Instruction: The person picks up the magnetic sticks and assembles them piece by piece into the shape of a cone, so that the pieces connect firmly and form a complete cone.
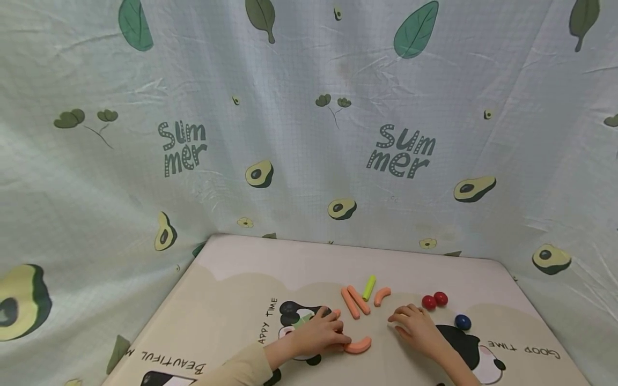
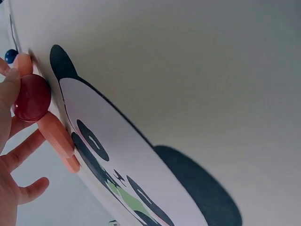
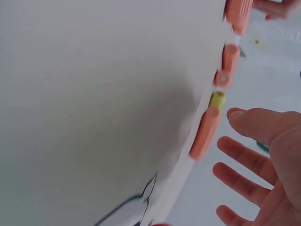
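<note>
My left hand (image 1: 321, 335) is low over the mat, pinching a red ball (image 2: 33, 98) between thumb and finger. The head view hides that ball. By its fingers lies a curved orange piece (image 1: 358, 346), and another orange piece (image 1: 336, 312) shows partly behind the hand. My right hand (image 1: 417, 329) hovers to the right with fingers spread and nothing in them. Ahead, between the hands, are two straight orange sticks (image 1: 350, 303), a yellow-green stick (image 1: 369, 288) and a short curved orange piece (image 1: 382, 296).
Two red balls (image 1: 434, 300) sit side by side beyond my right hand. A dark blue ball (image 1: 463, 322) rests to their right. The table mat (image 1: 232, 289) carries printed panda figures and lettering. A curtain (image 1: 299, 134) with avocado prints hangs behind the table's far edge.
</note>
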A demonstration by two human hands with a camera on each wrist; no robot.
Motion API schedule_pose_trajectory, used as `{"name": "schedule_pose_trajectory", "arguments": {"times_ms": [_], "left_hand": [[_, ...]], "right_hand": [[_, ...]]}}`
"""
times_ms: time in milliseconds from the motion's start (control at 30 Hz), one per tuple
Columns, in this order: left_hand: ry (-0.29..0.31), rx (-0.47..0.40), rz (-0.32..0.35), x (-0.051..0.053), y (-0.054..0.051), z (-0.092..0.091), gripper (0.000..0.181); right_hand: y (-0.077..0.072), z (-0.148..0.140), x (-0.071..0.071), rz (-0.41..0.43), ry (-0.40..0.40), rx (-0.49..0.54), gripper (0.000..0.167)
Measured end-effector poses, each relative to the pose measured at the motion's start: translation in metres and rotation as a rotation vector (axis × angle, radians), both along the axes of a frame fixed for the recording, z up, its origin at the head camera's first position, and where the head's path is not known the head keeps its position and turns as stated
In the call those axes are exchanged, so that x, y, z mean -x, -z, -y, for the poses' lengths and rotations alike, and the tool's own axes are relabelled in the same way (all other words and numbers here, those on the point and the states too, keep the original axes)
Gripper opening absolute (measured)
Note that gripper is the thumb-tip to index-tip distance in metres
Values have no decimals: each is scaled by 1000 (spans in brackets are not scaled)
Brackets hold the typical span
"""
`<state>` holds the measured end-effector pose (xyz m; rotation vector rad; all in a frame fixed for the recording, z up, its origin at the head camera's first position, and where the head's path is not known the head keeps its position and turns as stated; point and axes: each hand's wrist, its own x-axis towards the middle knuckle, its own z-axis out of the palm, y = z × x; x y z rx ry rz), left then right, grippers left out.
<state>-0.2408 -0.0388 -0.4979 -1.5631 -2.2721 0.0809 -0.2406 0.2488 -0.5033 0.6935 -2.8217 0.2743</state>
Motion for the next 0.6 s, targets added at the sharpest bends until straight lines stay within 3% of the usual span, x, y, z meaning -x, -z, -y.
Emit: {"name": "schedule_pose_trajectory", "arguments": {"times_ms": [233,600], "left_hand": [[-4,20,2,0,0,-2,19],[-3,33,-1,0,-2,-3,19]], "right_hand": [[-1,-18,6,-63,117,-47,18],[1,-51,15,-223,151,-83,33]]}}
